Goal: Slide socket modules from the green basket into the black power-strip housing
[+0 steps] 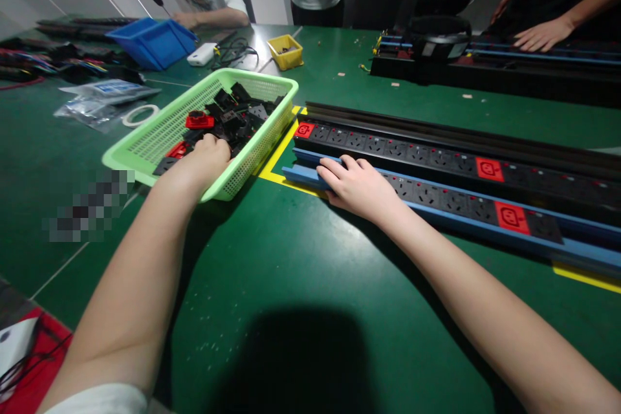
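Note:
My left hand (pixel 209 158) reaches into a light green basket (pixel 160 124) of black and red socket modules (pixel 228 118). Its fingertips are hidden among the modules. My right hand (pixel 356 186) rests over the left part of a blue channel (pixel 303 174), its fingers bent over the edges. A row of black sockets (pixel 427 193) with one red socket (pixel 513 217) sits in that channel, to the right of the hand. Behind it lies a black strip (pixel 417 154) with more sockets, red ones (pixel 490 169) among them.
A blue bin (pixel 150 42), a yellow box (pixel 286 53), a tape ring (pixel 140 116) and plastic bags (pixel 97 103) lie beyond the basket. Other people stand across the green table (pixel 291 259); one person's hand (pixel 544 35) rests on another strip at the back right.

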The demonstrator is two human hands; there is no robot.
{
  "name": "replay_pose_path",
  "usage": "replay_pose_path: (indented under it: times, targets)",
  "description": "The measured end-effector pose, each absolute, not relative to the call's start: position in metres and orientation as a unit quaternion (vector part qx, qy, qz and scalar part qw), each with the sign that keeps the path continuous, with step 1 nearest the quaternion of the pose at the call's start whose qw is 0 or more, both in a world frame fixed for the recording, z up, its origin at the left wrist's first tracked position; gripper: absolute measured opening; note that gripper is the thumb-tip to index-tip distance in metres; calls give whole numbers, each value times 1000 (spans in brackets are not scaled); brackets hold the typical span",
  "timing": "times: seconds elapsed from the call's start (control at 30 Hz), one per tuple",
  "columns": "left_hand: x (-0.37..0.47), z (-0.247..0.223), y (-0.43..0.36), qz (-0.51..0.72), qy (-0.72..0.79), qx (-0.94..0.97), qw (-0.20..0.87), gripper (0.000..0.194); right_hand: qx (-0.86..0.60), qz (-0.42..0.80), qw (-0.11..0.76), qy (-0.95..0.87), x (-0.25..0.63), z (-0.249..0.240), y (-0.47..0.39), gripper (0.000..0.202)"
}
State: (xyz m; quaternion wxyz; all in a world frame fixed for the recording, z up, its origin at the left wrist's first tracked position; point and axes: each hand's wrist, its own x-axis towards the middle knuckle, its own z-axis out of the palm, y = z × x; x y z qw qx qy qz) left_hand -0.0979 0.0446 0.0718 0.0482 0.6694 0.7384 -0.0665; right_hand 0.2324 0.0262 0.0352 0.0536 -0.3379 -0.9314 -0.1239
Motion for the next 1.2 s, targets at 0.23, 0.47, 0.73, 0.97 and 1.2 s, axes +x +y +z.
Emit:
replay_pose_path:
  times: [0.23,0.47,0.73,0.97,1.2]
  targets:
    - [-84,85,39,-66,759,647,41,47,-337,-132,58,-930,233,34,27,42]
    - [-84,86,41,-98,774,623,58,43,-338,-129,57,-931,233,35,26,41]
    - [-83,84,43,-117,773,621,58,46,-337,-131,55,-931,233,35,26,41]
    - [-88,82,44,-94,773,616,119,46,-338,-133,53,-930,233,35,26,41]
    - [-96,77,43,-28,772,622,131,60,-335,-135,59,-931,233,35,26,41]
